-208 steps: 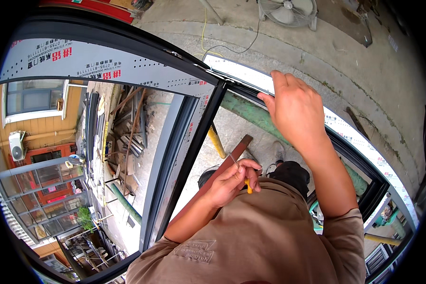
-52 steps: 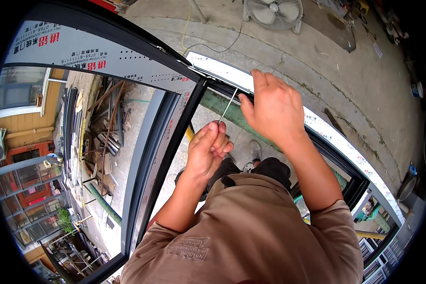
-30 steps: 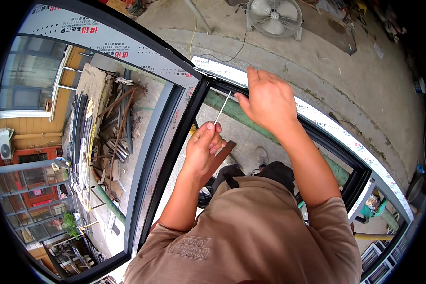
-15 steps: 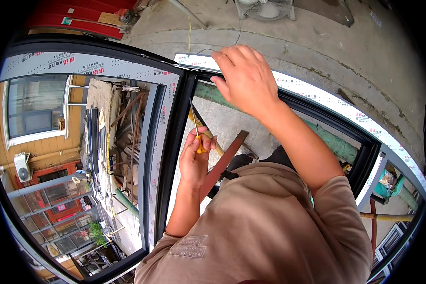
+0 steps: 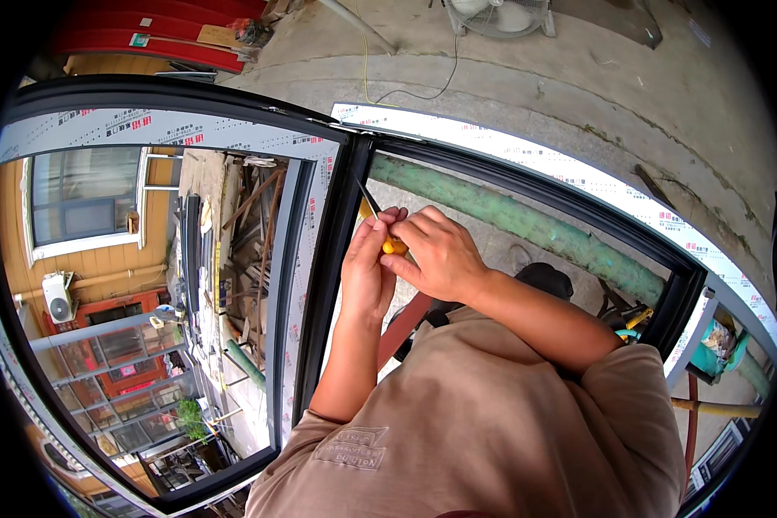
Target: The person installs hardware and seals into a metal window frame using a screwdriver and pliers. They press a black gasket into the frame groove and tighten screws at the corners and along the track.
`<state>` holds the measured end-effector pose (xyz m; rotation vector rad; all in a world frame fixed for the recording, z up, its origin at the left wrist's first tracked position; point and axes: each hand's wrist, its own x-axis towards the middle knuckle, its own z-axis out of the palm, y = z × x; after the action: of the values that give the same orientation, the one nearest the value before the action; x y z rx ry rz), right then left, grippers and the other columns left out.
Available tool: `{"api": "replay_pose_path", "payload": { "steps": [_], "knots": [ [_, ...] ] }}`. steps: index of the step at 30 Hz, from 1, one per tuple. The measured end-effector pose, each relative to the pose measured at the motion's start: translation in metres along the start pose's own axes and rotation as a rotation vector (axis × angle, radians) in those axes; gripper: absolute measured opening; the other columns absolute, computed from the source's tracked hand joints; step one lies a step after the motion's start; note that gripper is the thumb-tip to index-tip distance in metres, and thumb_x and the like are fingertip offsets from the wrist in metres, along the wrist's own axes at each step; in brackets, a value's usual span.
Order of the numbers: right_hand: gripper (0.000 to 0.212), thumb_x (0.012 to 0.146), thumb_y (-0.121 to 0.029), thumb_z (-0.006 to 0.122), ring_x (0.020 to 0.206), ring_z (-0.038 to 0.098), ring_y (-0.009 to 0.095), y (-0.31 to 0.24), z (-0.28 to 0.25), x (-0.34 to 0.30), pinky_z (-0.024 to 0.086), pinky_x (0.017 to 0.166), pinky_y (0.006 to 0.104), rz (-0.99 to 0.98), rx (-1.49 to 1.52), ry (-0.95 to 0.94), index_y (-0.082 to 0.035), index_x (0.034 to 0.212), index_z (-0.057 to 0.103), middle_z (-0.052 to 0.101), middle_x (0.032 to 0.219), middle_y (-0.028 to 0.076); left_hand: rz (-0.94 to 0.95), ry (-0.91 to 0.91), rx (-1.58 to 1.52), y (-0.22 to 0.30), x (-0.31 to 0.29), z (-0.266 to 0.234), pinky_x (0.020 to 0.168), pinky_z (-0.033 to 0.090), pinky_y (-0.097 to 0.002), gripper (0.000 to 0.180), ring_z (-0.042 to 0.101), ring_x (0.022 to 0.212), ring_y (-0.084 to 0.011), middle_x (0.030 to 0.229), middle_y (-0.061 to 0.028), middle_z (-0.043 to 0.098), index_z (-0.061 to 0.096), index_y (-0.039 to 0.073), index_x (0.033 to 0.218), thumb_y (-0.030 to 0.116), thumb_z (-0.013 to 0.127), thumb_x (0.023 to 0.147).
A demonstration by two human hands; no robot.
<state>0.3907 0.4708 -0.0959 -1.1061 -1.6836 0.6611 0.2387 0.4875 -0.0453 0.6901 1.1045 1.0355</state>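
Currently, yellow-handled screwdriver (image 5: 394, 247) held between left hand (image 5: 366, 269), right hand (image 5: 446, 261).

Grey concrete floor (image 5: 578, 112), yellow wall (image 5: 116, 255), white-framed window (image 5: 86, 186)

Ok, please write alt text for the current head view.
A person's left hand and right hand hold a yellow-handled tool with a thin metal shaft, beside a large black frame edged with white printed film. The person wears a brown short-sleeved shirt; a scuffed green pipe lies beyond the hands.
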Motion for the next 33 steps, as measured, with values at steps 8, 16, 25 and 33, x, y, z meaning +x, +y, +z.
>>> {"api": "replay_pose_path", "payload": {
  "steps": [8, 16, 25, 33],
  "knots": [
    [0.032, 0.090, -0.026, 0.081, 0.094, 0.068, 0.033, 0.010, 0.012, 0.005, 0.058, 0.082, 0.0451, -0.009, -0.018, 0.054, -0.003, 0.109, 0.071, 0.073, 0.099, 0.012, -0.110, -0.033, 0.012, 0.002, 0.004, -0.009, 0.109, 0.054, -0.0379, 0.026, 0.067, 0.124, -0.0227, 0.136, -0.0129, 0.069, 0.065, 0.001, 0.129, 0.020, 0.056, 0.115],
    [0.030, 0.095, -0.031, 0.078, 0.083, 0.072, 0.035, 0.000, 0.010, 0.009, 0.059, 0.075, 0.0475, 0.019, -0.015, -0.008, -0.005, 0.096, 0.064, 0.073, 0.086, 0.013, -0.159, 0.013, 0.070, 0.008, 0.002, -0.015, 0.100, 0.056, -0.0328, 0.028, 0.069, 0.109, -0.0167, 0.120, -0.0079, 0.072, 0.068, 0.001, 0.128, 0.023, 0.058, 0.115],
    [0.027, 0.103, -0.030, 0.072, 0.067, 0.070, 0.035, -0.001, -0.005, 0.017, 0.056, 0.063, 0.0464, 0.065, 0.044, 0.133, -0.003, 0.104, 0.074, 0.072, 0.075, 0.014, -0.061, 0.036, 0.426, 0.024, -0.035, -0.005, 0.103, 0.056, -0.0330, 0.032, 0.072, 0.118, -0.0191, 0.124, -0.0119, 0.074, 0.067, -0.004, 0.135, 0.018, 0.056, 0.115],
    [0.031, 0.098, -0.030, 0.078, 0.058, 0.066, 0.036, 0.011, -0.031, 0.039, 0.051, 0.055, 0.0463, -0.032, 0.053, 0.183, -0.003, 0.085, 0.071, 0.064, 0.064, 0.014, 0.740, 0.273, 1.406, 0.110, -0.060, -0.020, 0.112, 0.051, -0.0433, 0.054, 0.067, 0.128, -0.0355, 0.134, -0.0215, 0.070, 0.062, -0.003, 0.144, 0.011, 0.079, 0.095]
  ]
}}
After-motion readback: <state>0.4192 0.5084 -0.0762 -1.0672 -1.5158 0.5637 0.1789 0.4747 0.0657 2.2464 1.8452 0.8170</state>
